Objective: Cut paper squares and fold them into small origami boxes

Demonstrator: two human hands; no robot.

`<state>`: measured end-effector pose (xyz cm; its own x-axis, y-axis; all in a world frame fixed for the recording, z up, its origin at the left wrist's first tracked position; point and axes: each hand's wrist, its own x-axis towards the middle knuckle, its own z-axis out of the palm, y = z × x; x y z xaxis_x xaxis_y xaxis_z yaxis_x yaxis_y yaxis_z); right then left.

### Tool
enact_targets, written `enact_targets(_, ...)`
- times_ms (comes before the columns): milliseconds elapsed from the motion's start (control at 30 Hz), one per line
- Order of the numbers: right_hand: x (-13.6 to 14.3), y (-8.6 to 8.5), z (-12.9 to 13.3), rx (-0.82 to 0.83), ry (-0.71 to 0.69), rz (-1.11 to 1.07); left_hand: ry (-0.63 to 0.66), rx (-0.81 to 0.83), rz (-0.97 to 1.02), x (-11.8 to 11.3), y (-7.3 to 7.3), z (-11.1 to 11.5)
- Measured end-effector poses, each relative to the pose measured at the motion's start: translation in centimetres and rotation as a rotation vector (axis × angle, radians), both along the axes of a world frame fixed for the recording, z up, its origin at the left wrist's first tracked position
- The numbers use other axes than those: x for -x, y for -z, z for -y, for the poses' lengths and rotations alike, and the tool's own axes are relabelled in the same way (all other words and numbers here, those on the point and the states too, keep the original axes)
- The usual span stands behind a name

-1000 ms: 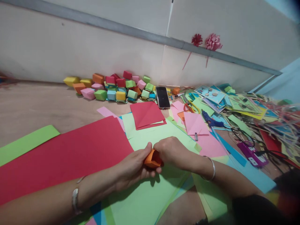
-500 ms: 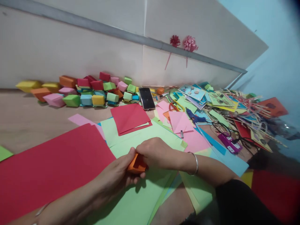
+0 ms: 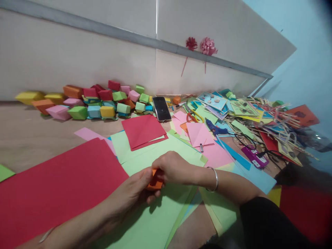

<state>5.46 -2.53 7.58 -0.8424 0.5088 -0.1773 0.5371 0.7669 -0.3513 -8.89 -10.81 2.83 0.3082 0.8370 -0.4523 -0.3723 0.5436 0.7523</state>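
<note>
Fingers of the left hand (image 3: 138,186) and right hand (image 3: 171,167) pinch a small folded-paper box (image 3: 156,185) between them, light green paper (image 3: 167,214) below. Likely light, stiff yet easily crushed, it probably suits a gentle hold by its walls. Orange and angular, it shows a shadowed hollow.

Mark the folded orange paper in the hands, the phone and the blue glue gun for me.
Folded orange paper (image 3: 156,183): head view, near the middle of its visible part.
Phone (image 3: 162,109): head view, middle of its dark screen.
Blue glue gun (image 3: 215,128): head view, on its body.
</note>
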Motion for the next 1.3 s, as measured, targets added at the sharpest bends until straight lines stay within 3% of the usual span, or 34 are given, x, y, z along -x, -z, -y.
enact_targets(267,-0.3,0.6,-0.5,0.134,0.129,-0.276,-0.157,0.142,0.118,0.2,-0.5,-1.0)
enact_targets(533,-0.1,1.1,0.0,0.112,0.188,-0.232,-0.168,0.223,0.161,-0.1,-0.7,-1.0)
enact_targets(633,-0.2,0.7,-0.2,0.113,0.161,-0.175,-0.161,0.221,0.162,0.1,-0.7,-1.1)
enact_targets(767,-1.0,-0.4,-1.3,0.236,0.028,-0.139,-0.155,0.250,0.209,0.5,-0.6,-1.6)
enact_targets(833,-1.7,-0.9,-2.0,0.166,-0.031,-0.202,-0.130,0.286,0.244,0.8,-0.6,-1.9)
enact_targets(1000,-2.4,-1.0,-2.9,-0.339,-0.365,-0.421,-0.092,0.331,0.281,1.3,-0.9,-2.3)
enact_targets(1100,-2.0,-0.4,-2.8,-0.485,-0.500,-0.428,-0.045,0.332,0.291,1.2,-1.1,-2.2)
enact_targets(1200,-1.7,0.2,-3.0,-0.523,-0.487,-0.485,-0.038,0.285,0.316,1.3,-1.0,-2.2)
enact_targets(1300,-1.5,0.4,-4.5,-0.464,-0.337,-0.569,-0.071,0.255,0.317,1.4,-0.7,-2.0)
